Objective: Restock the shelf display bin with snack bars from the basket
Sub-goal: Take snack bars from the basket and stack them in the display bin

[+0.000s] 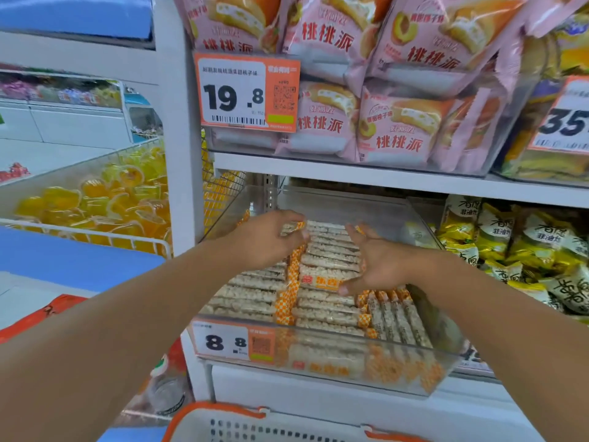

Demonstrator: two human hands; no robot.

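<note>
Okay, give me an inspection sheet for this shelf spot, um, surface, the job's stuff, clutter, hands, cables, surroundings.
Surface: white shelf carrying the clear display bin.
Job's things: snack bars lie in rows in the bin, with a stack between the hands; only the rim of the basket shows, contents hidden.
Clutter: price tag 8.8 on the bin front.
Hands: left hand grips the far end of the stack; right hand presses its right side, thumb under the near end.
Cables: nothing seen.
Surroundings: pink cake packs above, yellow packets right, orange jelly cups left.
</note>
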